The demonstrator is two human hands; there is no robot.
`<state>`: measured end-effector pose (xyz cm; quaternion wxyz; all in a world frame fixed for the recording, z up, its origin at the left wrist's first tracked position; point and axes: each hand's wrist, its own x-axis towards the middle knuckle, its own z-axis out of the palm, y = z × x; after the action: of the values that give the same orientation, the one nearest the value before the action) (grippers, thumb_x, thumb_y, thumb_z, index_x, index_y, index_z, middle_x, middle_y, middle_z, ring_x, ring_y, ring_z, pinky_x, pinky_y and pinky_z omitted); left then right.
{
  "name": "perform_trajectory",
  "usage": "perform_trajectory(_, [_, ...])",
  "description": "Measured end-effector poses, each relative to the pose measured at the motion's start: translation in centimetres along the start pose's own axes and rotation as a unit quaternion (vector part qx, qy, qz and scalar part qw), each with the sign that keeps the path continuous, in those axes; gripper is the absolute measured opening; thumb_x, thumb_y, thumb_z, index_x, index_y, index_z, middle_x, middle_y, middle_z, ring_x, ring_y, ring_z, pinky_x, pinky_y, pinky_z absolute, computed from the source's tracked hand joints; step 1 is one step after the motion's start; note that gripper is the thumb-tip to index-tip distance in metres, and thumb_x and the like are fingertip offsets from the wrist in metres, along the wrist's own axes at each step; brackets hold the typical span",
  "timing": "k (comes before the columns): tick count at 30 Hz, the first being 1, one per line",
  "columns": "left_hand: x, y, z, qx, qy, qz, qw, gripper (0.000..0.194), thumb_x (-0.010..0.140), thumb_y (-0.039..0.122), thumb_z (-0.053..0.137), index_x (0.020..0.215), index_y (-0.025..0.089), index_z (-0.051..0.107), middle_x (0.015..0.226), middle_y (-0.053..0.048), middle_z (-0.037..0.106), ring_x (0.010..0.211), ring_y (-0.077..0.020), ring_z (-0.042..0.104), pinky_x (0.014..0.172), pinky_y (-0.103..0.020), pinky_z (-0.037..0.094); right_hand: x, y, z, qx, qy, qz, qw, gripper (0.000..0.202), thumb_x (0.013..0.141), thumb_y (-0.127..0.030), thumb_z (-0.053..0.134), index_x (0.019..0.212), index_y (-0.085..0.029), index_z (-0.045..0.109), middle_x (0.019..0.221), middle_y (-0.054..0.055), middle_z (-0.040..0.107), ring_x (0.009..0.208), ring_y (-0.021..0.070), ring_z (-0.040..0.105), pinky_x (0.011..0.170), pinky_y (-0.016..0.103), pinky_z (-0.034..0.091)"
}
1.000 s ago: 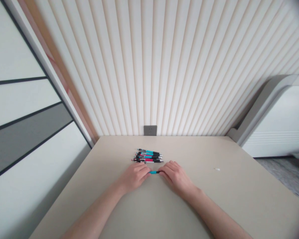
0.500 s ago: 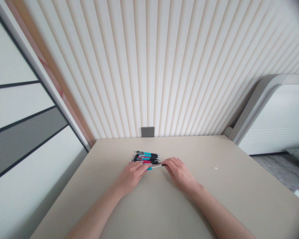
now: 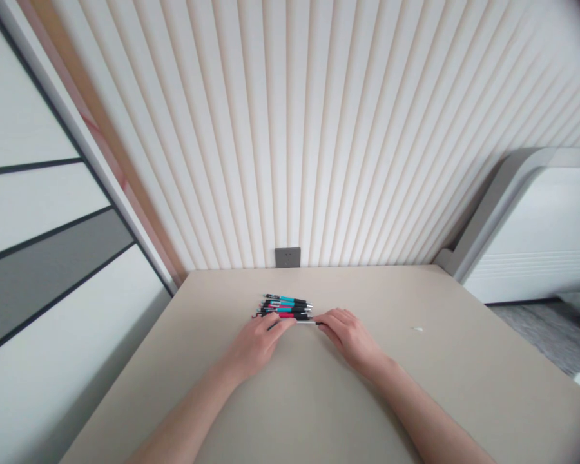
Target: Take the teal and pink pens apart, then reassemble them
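Note:
Between my two hands runs a thin pale rod [image 3: 306, 322], which looks like a pen refill. My left hand [image 3: 256, 341] is closed around its left end, and the pen barrel there is mostly hidden by the fingers. At the other end, the fingertips of my right hand [image 3: 348, 336] pinch a short black pen part [image 3: 318, 323]. Just beyond the hands lies a stack of click pens with black grips, among them a blue pen [image 3: 286, 298] and a red pen [image 3: 287, 315]. My left fingers partly cover the nearest pens.
The beige table [image 3: 290, 399] meets a ribbed wall with a dark socket [image 3: 287, 257]. A small white piece [image 3: 417, 329] lies on the table to the right. A white cabinet [image 3: 53, 335] stands at left and a pale headboard [image 3: 536, 219] at right.
My left hand has turned and shifted slightly, so the blue barrel seen earlier is now covered. The rod lies more level, and less of it shows between the hands.

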<state>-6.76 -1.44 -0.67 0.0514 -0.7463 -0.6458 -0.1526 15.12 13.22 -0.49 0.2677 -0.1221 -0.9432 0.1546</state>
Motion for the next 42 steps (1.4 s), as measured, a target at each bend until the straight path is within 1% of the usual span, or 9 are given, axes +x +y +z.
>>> perform_trajectory(3, [0.2,0.1,-0.1,-0.006,0.010,-0.002,1.000,0.034,0.097,0.021,0.043,0.130,0.028,0.051,0.104,-0.005,0.064,0.092,-0.0214,0.062,0.082,-0.034,0.049,0.0,-0.3,0.0,0.007,-0.008,-0.002,1.000,0.019,0.099,-0.024,0.043,0.108,-0.021,0.060,0.093,0.006,0.068,0.085,0.0182,0.062,0.078,0.032,0.046])
perform_trajectory(9, [0.4,0.0,0.0,-0.020,0.036,0.017,0.999,0.026,0.098,0.024,0.043,0.119,0.022,0.058,0.098,-0.005,0.067,0.089,-0.0200,0.064,0.079,-0.031,0.049,-0.3,-0.9,0.0,0.002,-0.027,-0.004,1.000,0.019,0.098,-0.020,0.042,0.108,-0.020,0.058,0.092,0.006,0.065,0.084,0.0176,0.060,0.078,0.032,0.043])
perform_trajectory(13, [0.3,0.2,0.1,-0.025,0.025,0.042,0.998,0.023,0.098,0.024,0.044,0.114,0.020,0.061,0.089,-0.004,0.067,0.084,-0.0188,0.064,0.075,-0.028,0.049,-0.3,-1.2,0.1,-0.013,-0.054,-0.025,0.998,0.022,0.099,-0.025,0.040,0.110,-0.022,0.060,0.088,0.005,0.064,0.081,0.0171,0.059,0.075,0.030,0.041])
perform_trajectory(18, [-0.1,0.0,-0.4,0.006,-0.006,0.043,0.999,0.027,0.098,0.024,0.044,0.120,0.025,0.060,0.087,-0.003,0.064,0.080,-0.0176,0.062,0.073,-0.027,0.049,-0.3,-1.8,0.0,-0.039,-0.072,-0.005,0.997,0.025,0.100,-0.027,0.040,0.097,-0.021,0.064,0.080,0.004,0.064,0.075,0.0161,0.058,0.072,0.029,0.039])
perform_trajectory(24, [-1.1,-1.1,-1.8,-0.002,0.030,-0.038,0.999,0.041,0.098,0.019,0.038,0.138,0.024,0.045,0.100,-0.007,0.063,0.086,-0.0189,0.063,0.077,-0.030,0.051,-0.4,-3.1,0.4,-0.065,-0.073,0.061,0.993,0.021,0.095,-0.021,0.045,0.084,-0.020,0.063,0.078,0.003,0.064,0.078,0.0167,0.057,0.074,0.028,0.040])
perform_trajectory(29, [-1.3,-0.9,-1.6,-0.075,0.042,-0.030,0.996,0.037,0.097,0.020,0.043,0.134,0.025,0.045,0.113,-0.006,0.064,0.102,-0.0201,0.061,0.089,-0.033,0.050,-0.4,-4.4,2.1,-0.068,-0.069,0.085,0.992,0.021,0.094,-0.024,0.048,0.081,-0.021,0.065,0.086,0.005,0.064,0.084,0.0181,0.056,0.078,0.029,0.041])
perform_trajectory(34, [-1.2,0.1,-0.8,-0.123,0.011,0.002,0.992,0.016,0.096,0.022,0.049,0.109,0.023,0.059,0.102,-0.003,0.066,0.097,-0.0175,0.062,0.086,-0.030,0.050,-0.4,-4.7,2.3,-0.066,-0.073,0.088,0.991,0.016,0.094,-0.030,0.053,0.089,-0.024,0.067,0.089,0.004,0.064,0.088,0.0199,0.056,0.080,0.031,0.042])
perform_trajectory(39, [-1.1,1.2,-0.7,-0.152,-0.001,0.033,0.988,0.018,0.095,0.020,0.050,0.110,0.021,0.059,0.103,-0.004,0.062,0.098,-0.0160,0.061,0.089,-0.027,0.048,-0.3,-5.1,1.8,-0.040,-0.029,0.056,0.997,0.031,0.092,-0.039,0.057,0.118,-0.024,0.059,0.104,0.007,0.065,0.096,0.0215,0.056,0.083,0.033,0.041])
perform_trajectory(42, [-1.0,1.7,-0.8,-0.161,0.005,0.038,0.986,0.017,0.096,0.025,0.049,0.109,0.021,0.060,0.100,-0.004,0.062,0.096,-0.0160,0.061,0.088,-0.026,0.048,-0.3,-5.2,2.0,-0.022,-0.031,0.021,0.999,0.020,0.097,-0.033,0.049,0.107,-0.024,0.063,0.092,0.005,0.067,0.089,0.0192,0.057,0.079,0.031,0.039])
